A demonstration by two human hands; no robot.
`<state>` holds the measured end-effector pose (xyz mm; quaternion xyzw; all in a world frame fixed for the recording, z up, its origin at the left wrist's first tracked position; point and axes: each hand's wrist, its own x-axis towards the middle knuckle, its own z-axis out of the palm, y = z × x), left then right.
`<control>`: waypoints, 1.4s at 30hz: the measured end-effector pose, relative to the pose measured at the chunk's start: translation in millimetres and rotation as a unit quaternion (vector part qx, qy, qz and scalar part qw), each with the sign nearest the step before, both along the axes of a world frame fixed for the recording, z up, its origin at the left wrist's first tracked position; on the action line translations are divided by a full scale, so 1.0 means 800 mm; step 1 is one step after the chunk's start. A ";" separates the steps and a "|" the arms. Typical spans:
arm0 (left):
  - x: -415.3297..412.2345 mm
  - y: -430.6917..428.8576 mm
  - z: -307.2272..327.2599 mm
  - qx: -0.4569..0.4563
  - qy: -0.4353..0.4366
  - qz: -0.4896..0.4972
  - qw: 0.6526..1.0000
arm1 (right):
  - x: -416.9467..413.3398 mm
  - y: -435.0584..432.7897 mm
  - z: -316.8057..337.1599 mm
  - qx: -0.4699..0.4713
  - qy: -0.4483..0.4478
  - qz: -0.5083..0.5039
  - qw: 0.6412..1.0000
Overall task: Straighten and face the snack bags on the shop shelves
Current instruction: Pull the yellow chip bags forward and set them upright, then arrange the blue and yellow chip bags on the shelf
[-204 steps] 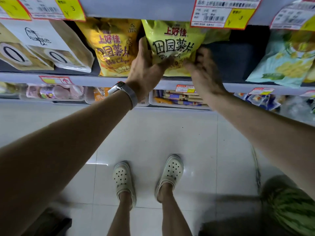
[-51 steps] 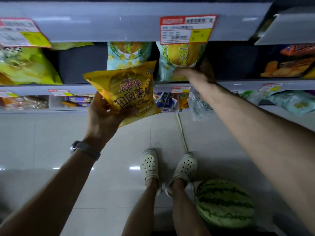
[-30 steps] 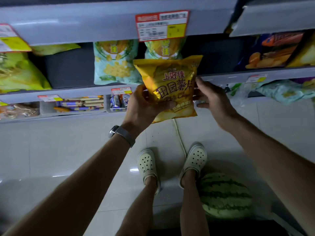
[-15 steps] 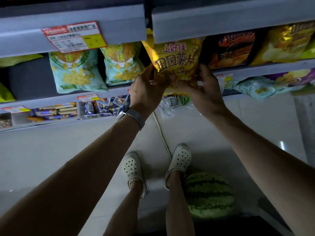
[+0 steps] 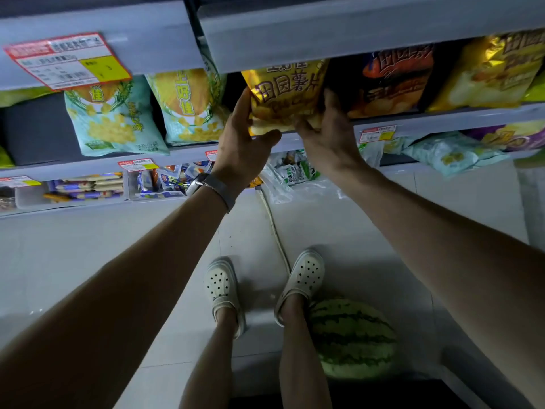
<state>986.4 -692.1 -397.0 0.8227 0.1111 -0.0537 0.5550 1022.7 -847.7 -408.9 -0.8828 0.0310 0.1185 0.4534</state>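
Fingers (image 5: 239, 109) of the left hand (image 5: 240, 146) and right hand (image 5: 327, 137) grip the yellow foil crisp bag (image 5: 287, 90) between them at the grey metal shelf lip (image 5: 442, 118), where an uneven shove could topple it forward or crush the dark orange bag (image 5: 392, 81) beside them.

Shelf: yellow foil chip bag (image 5: 287, 95) upright on grey metal shelf (image 5: 460, 116), left hand (image 5: 240, 143) holding its left edge, right hand (image 5: 330, 134) its right.
Left of it: pale green puffed-snack bag (image 5: 191, 107), near.
Right of it: dark foil chip bag (image 5: 392, 81), just beside.
Floor: striped round watermelon (image 5: 351, 338), beside right foot.
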 end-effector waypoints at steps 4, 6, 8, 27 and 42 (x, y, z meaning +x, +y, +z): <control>0.001 -0.002 -0.013 0.012 0.012 0.005 1.000 | 0.006 -0.007 0.003 -0.022 0.011 0.034 0.999; 0.002 -0.003 -0.016 0.026 0.028 0.014 0.999 | 0.008 -0.012 0.008 -0.033 0.024 0.047 0.998; 0.003 -0.002 -0.022 0.046 0.044 0.014 0.998 | 0.009 -0.017 0.011 -0.045 0.033 0.059 0.997; -0.020 -0.002 0.044 0.243 0.182 -0.197 0.932 | -0.038 -0.056 0.048 -0.145 0.106 0.111 0.977; -0.015 -0.121 0.059 0.320 0.127 -0.277 0.897 | -0.077 -0.199 0.076 -0.333 0.078 0.120 0.932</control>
